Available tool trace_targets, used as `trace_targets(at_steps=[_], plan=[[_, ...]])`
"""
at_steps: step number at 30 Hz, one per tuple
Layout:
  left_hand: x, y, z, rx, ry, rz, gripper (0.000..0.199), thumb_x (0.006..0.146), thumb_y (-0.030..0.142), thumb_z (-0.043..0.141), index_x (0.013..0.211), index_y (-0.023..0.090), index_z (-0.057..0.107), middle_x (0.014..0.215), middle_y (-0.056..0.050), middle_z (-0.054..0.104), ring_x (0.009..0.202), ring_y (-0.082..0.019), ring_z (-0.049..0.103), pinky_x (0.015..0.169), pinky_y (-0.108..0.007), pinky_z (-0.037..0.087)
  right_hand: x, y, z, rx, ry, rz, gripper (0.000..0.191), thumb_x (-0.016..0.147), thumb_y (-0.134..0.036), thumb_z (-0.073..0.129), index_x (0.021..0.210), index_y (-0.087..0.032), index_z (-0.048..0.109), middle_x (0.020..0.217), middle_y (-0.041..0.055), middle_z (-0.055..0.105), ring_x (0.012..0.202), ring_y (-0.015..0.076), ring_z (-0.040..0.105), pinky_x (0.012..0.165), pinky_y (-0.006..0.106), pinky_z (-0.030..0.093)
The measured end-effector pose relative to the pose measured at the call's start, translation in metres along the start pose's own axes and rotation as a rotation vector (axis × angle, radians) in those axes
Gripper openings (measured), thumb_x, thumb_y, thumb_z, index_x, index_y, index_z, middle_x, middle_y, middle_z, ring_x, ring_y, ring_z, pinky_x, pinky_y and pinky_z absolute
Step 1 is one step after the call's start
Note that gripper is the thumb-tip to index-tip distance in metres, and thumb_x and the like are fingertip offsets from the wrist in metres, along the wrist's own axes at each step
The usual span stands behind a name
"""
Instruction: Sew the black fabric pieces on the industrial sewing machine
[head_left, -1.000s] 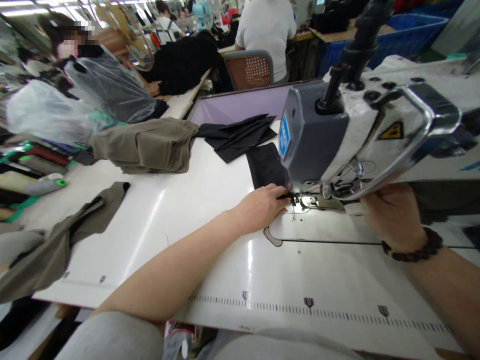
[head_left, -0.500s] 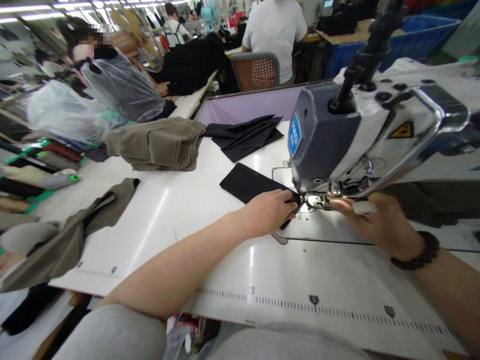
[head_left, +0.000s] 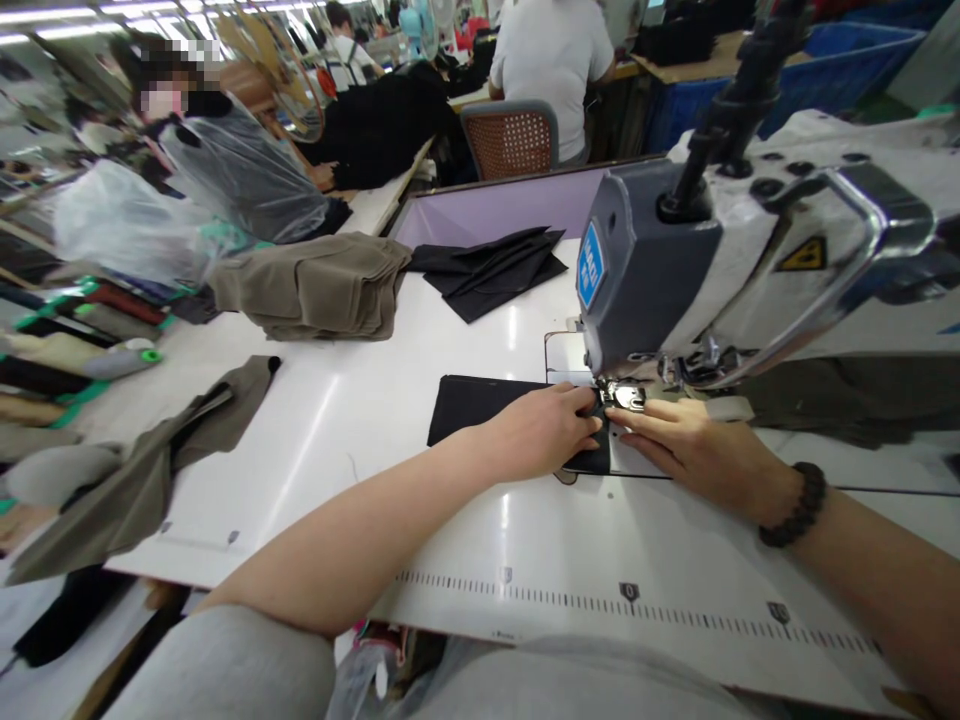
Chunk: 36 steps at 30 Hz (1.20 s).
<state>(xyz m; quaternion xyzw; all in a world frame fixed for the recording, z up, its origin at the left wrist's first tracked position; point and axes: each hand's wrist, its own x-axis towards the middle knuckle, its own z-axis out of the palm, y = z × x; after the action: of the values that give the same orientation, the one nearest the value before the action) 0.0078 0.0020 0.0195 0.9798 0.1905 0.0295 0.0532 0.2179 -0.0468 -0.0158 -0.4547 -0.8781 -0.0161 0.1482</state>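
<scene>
A black fabric piece lies on the white table of a sewing machine, its right end at the metal presser foot. My left hand rests on the fabric with fingers spread, pressing it flat just left of the foot. My right hand lies right of the foot, fingers stretched out, their tips by the fabric's right edge. It has a dark bracelet at the wrist and a pale band on a finger. The needle is hidden.
Folded black pieces and a brown fabric stack sit behind. Brown cloth and thread spools are at the left, more dark cloth right of the machine. People sit beyond, near a chair.
The black fabric has turned, so its left end is nearer me and its edge runs straighter. My right hand has moved left to the fabric's edge, fingers now extended.
</scene>
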Motion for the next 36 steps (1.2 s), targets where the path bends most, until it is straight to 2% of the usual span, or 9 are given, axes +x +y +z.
trace_targets(at_steps=[8,13,16,19,25,30,36], plan=[[0.002,-0.003,-0.002,-0.003,0.003,0.006,0.021,0.087,0.026,0.048,0.087,0.011,0.063,0.089,-0.008,0.053,0.081,-0.017,0.053,0.078,-0.029,0.045,0.002,0.0,0.001,0.007,-0.024,0.005,0.034,0.091,-0.034,0.036,0.111,-0.02,0.059,0.078,0.0053,0.063,0.064,0.0123,0.053,0.058,0.024,0.038],[0.0,0.007,-0.003,-0.036,0.042,-0.04,0.024,0.086,0.028,0.05,0.096,0.009,0.061,0.088,-0.008,0.055,0.083,-0.018,0.054,0.08,-0.029,0.046,-0.001,0.0,-0.003,0.026,0.017,0.013,0.033,0.09,-0.035,0.037,0.107,-0.019,0.061,0.077,0.005,0.062,0.063,0.0128,0.055,0.053,0.023,0.038],[-0.005,0.018,0.0,-0.052,0.077,-0.07,0.03,0.085,0.032,0.052,0.099,0.007,0.06,0.094,-0.01,0.057,0.09,-0.02,0.054,0.083,-0.03,0.046,-0.004,0.002,-0.01,0.106,-0.006,-0.065,0.033,0.091,-0.033,0.035,0.105,-0.018,0.061,0.079,0.0052,0.063,0.067,0.0128,0.057,0.056,0.023,0.04],[-0.011,0.027,0.004,-0.032,0.105,-0.03,0.028,0.085,0.032,0.052,0.094,0.008,0.061,0.103,-0.012,0.056,0.096,-0.021,0.053,0.086,-0.032,0.045,-0.006,0.001,-0.016,0.148,-0.047,-0.186,0.033,0.092,-0.031,0.034,0.099,-0.016,0.063,0.073,0.0043,0.061,0.064,0.0122,0.055,0.057,0.025,0.039],[-0.024,0.035,0.007,-0.027,0.085,0.057,0.021,0.089,0.017,0.041,0.096,0.01,0.059,0.104,-0.01,0.058,0.096,-0.018,0.054,0.083,-0.031,0.047,-0.006,-0.011,-0.023,0.119,-0.035,-0.323,0.033,0.091,-0.03,0.036,0.086,-0.016,0.065,0.06,0.002,0.053,0.055,0.0119,0.046,0.052,0.028,0.033],[-0.027,0.036,0.007,-0.012,0.106,0.051,0.024,0.09,0.016,0.036,0.099,0.007,0.057,0.104,-0.012,0.058,0.094,-0.018,0.055,0.084,-0.031,0.046,-0.007,-0.017,-0.022,0.072,-0.012,-0.349,0.033,0.092,-0.028,0.035,0.087,-0.014,0.064,0.059,0.0016,0.053,0.053,0.0118,0.044,0.052,0.029,0.032],[-0.024,0.034,0.007,0.001,0.086,0.05,0.024,0.089,0.014,0.036,0.098,0.005,0.056,0.104,-0.013,0.057,0.095,-0.019,0.054,0.088,-0.03,0.045,-0.007,-0.016,-0.021,0.035,-0.043,-0.298,0.032,0.091,-0.029,0.036,0.091,-0.015,0.064,0.059,0.0019,0.054,0.054,0.0134,0.046,0.053,0.03,0.034]])
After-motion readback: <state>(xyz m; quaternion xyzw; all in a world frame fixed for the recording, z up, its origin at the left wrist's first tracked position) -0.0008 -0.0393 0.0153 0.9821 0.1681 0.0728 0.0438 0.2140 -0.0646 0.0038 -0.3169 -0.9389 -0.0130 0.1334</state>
